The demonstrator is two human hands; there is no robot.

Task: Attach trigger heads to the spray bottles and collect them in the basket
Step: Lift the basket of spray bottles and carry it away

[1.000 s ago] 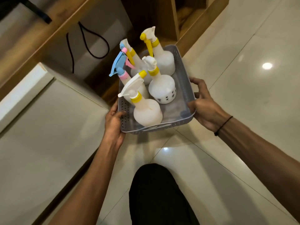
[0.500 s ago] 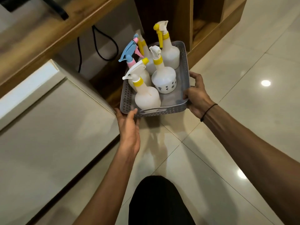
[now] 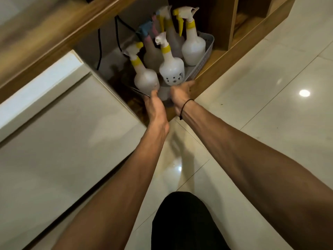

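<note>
Head view, upper centre of the frame: one grey perforated basket (image 3: 201, 64) sits in a low wooden shelf opening (image 3: 212, 69), its far end deep in shadow. Five spray bottles stand upright in it, each with a trigger head on. Nearest on the left is a white bottle with a yellow collar (image 3: 146, 78); beside it to the right stands a white bottle with black marks on its belly (image 3: 172, 73); farther back on the right is a taller white bottle with a yellow trigger (image 3: 193, 47); behind these, blurred, are a bottle with a blue and pink head (image 3: 149, 51) and another yellow-triggered bottle (image 3: 171, 38).

Two bare forearms reach up from the bottom of the frame and converge at the basket's near edge. The left hand (image 3: 155, 107) has its fingers curled onto the near rim, just under the nearest bottle. The right hand (image 3: 180, 94), with a thin black band (image 3: 185, 107) at the wrist, grips the near right corner of the basket. Two black cables (image 3: 117, 37) hang behind the shelf at upper left. Glossy tiled floor (image 3: 270, 87) fills the right side.
</note>
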